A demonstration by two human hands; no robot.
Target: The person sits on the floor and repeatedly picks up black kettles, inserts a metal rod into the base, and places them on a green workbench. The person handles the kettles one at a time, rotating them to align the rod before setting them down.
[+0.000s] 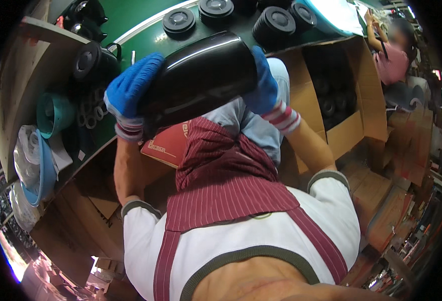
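Observation:
A large glossy black barrel-shaped shell (pixel 203 75) is held lying sideways in front of my lap, tilted up to the right. My left hand (pixel 133 93), in a blue-coated work glove with a striped cuff, is closed around its left end. My right hand (pixel 263 88), gloved the same way, grips the right end, with its fingers partly hidden behind the shell. Just beyond it, on the green worktop (pixel 148 42), stand several round black lids (pixel 179 22), some in stacks (pixel 274 26). A black jug with a handle (pixel 94 60) is beside my left hand.
At left are a teal bowl (pixel 55 114), several pale rings (pixel 91 111) and a light-blue basin (pixel 40 168). An open cardboard box (pixel 348 128) with dark round parts stands at right. A red box (pixel 168 145) lies below the shell. Another person (pixel 394 57) sits at far right.

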